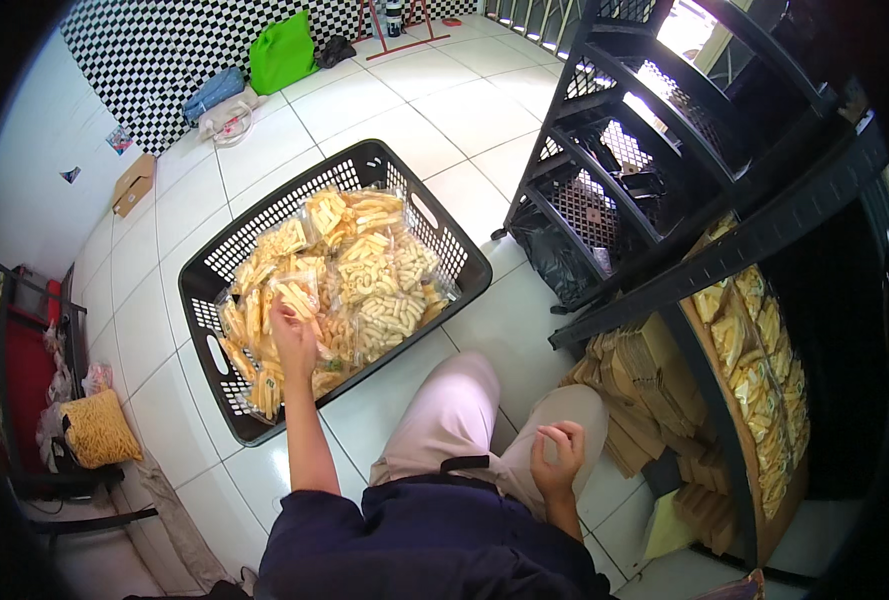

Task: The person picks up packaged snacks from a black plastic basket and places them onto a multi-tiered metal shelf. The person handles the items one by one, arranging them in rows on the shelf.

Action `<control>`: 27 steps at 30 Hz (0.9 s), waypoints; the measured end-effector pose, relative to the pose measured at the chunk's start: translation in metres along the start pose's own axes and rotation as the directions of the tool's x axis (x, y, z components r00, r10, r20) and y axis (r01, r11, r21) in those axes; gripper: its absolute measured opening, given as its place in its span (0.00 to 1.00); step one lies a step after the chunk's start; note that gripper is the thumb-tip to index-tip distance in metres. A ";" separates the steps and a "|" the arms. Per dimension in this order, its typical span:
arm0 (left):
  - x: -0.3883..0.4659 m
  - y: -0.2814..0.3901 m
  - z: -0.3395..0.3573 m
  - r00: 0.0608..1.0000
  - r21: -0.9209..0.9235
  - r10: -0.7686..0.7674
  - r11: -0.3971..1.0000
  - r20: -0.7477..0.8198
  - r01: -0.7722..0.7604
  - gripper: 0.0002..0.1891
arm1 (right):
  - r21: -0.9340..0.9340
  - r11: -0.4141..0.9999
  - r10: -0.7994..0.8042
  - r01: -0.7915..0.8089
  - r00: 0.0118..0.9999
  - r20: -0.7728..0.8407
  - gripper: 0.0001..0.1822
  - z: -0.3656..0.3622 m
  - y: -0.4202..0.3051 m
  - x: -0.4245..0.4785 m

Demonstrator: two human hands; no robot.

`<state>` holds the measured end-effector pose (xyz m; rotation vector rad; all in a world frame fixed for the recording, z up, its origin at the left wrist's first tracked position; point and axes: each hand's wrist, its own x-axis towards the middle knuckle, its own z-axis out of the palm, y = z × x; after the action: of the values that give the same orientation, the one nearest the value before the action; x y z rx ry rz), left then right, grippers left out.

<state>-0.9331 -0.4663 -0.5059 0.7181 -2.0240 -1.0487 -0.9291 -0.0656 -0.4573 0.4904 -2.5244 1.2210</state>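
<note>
A black plastic basket (444, 196) with perforated sides stands on the tiled floor before me, heaped with clear bags of pale yellow, stick-shaped snacks. My left hand (291, 330) reaches in at the left part of the heap, its fingers at a clear snack bag (296, 292). Whether they grip the bag or only touch it, I cannot tell. Near the basket's front side lie bags of short, pale curled snacks (390, 324). My right hand (558, 459) is over my right knee, its fingers curled and apart, with nothing seen in it.
A black rack (624, 196) stands at the right, with a black plastic bag (553, 255) at its foot. Beside me, a cardboard box (703, 360) holds more snack bags, near stacked flat cardboard (639, 375). A large snack bag (100, 429) sits at the left; a green bag (283, 54) lies by the wall.
</note>
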 end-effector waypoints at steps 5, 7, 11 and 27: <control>-0.023 0.094 -0.001 0.864 -0.471 0.320 0.737 -0.389 -0.485 0.28 | 0.340 0.868 0.189 -0.362 0.875 0.446 0.15 0.019 -0.023 0.025; -0.046 0.135 0.013 0.776 -0.550 0.379 0.551 -0.505 -0.628 0.30 | 0.585 0.535 0.107 -0.610 0.735 0.670 0.20 0.028 -0.032 0.032; -0.094 0.180 0.044 0.845 -0.794 0.313 0.310 -0.434 -0.523 0.33 | 0.794 0.198 0.010 -0.576 0.811 0.585 0.19 0.029 -0.061 0.069; -0.167 0.182 0.086 0.693 -0.679 0.246 0.572 0.677 0.459 0.31 | 0.734 0.656 0.253 -0.174 0.968 0.004 0.07 -0.058 -0.026 0.082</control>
<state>-0.9322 -0.2117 -0.4446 -0.1477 -1.6807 -2.4343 -0.9856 -0.0488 -0.3715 0.2704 -1.9413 2.3020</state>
